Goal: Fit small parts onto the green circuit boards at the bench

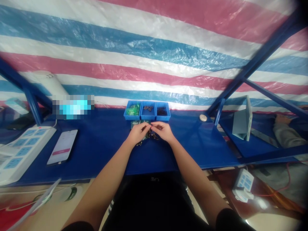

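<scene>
My left hand point(139, 133) and my right hand point(163, 131) meet over the middle of the blue table, fingertips pinched close together. Whatever sits between them is too small to make out. Under and beside the fingers lie a dark green printed packet point(136, 123) and a scatter of small dark and brass-coloured parts point(154, 136). Just beyond stand three joined blue bins: the left bin point(127, 117) has green plastic bags in it, the middle bin point(148, 117) small metallic pieces, the right bin point(166, 118) a heap of small black pieces.
On the left are a lit phone point(63, 147) and a large white power strip point(29, 150). A round, pale object point(203, 118) sits near the blue frame post point(219, 112) at right. Past it are a tablet in a stand point(243, 120) and another person's arm point(286, 131).
</scene>
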Demonstrator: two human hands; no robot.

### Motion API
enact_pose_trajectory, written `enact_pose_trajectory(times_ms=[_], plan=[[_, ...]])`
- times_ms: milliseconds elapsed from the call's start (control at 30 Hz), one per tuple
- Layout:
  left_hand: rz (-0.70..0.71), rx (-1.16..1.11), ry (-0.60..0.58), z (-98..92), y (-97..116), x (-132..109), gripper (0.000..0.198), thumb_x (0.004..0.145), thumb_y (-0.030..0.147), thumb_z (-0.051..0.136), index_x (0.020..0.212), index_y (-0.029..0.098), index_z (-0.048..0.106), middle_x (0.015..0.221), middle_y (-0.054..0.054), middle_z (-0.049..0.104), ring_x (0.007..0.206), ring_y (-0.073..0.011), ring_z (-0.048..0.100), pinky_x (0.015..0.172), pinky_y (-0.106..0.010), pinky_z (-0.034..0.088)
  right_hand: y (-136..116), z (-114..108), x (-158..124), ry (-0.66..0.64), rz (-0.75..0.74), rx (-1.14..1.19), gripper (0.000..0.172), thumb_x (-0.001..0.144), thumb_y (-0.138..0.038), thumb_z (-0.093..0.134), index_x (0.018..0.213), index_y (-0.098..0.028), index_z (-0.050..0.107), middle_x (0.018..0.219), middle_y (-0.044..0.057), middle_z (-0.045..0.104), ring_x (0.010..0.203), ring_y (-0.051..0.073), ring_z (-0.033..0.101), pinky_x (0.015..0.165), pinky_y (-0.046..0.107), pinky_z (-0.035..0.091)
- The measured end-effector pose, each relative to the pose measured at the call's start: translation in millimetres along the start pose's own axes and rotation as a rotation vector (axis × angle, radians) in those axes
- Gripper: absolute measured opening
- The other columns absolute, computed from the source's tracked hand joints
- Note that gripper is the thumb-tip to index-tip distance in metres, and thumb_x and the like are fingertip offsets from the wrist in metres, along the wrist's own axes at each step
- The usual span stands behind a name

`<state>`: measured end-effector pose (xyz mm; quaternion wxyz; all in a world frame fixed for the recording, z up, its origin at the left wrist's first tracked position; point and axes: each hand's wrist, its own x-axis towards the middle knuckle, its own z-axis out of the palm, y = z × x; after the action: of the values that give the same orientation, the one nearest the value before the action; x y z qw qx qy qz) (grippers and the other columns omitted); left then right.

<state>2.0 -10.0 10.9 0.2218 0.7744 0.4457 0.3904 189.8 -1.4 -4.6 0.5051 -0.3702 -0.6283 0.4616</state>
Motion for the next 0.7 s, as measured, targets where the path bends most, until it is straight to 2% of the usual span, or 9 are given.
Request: enact_pose_trajectory(times_ms=[67,167,267,333,567,700], plan=[[-0.007,0.003,-0.004,-0.3,0.8,-0.3,0.031,0.097,0.043,0.047,0.086,0.021,0.066,0.080,-0.001,0.069,0.069,-0.0135,0.062,0.066,-0.024,0.047,-0.2,0.3,0.0,0.004,-0.010,-0.022,0.034,0.075,-0.042,0.076,0.100,-0.019,0.074,0.093,0.007,0.076,0.079,0.019,0.070,0.077,0.034,0.057],[-0.019,0.000,0.014,0.3,0.9,-0.8,0.028,0.095,0.044,0.051,0.096,0.022,0.066,0.080,0.000,0.069,0.067,-0.0140,0.062,0.064,-0.025,0.047,0.3,0.1,0.4,0.029,0.002,-0.044,0.034,0.076,-0.044,0.074,0.099,-0.019,0.075,0.094,0.007,0.076,0.081,0.020,0.070,0.079,0.035,0.057],[-0.016,0.004,0.040,1.2,0.6,-1.1,0.030,0.093,0.045,0.053,0.108,0.022,0.066,0.071,0.001,0.066,0.060,-0.0135,0.059,0.060,-0.025,0.047,-0.3,-1.0,0.9,0.039,0.019,-0.031,0.035,0.076,-0.046,0.074,0.099,-0.019,0.075,0.094,0.007,0.076,0.080,0.020,0.070,0.079,0.035,0.058],[-0.001,0.007,0.055,1.5,0.3,-1.1,0.029,0.093,0.044,0.054,0.107,0.022,0.067,0.071,0.001,0.065,0.059,-0.0127,0.058,0.060,-0.024,0.047,-1.5,-1.7,1.1,0.037,0.032,-0.016,0.035,0.075,-0.046,0.074,0.099,-0.019,0.075,0.094,0.007,0.076,0.079,0.020,0.071,0.078,0.036,0.058],[0.023,-0.006,0.032,1.6,-2.1,0.2,0.026,0.095,0.041,0.051,0.099,0.022,0.069,0.097,-0.002,0.072,0.080,-0.0156,0.066,0.074,-0.026,0.050,0.5,0.2,0.7,0.007,0.034,0.042,0.037,0.074,-0.045,0.076,0.102,-0.020,0.073,0.091,0.006,0.075,0.078,0.018,0.070,0.078,0.034,0.058],[-0.012,0.015,0.009,1.5,-3.1,0.0,0.030,0.097,0.044,0.047,0.098,0.022,0.067,0.079,-0.001,0.069,0.070,-0.0152,0.064,0.068,-0.026,0.049,4.0,1.9,0.7,0.005,0.013,0.040,0.037,0.074,-0.044,0.076,0.102,-0.020,0.073,0.093,0.006,0.075,0.080,0.018,0.070,0.080,0.035,0.057]])
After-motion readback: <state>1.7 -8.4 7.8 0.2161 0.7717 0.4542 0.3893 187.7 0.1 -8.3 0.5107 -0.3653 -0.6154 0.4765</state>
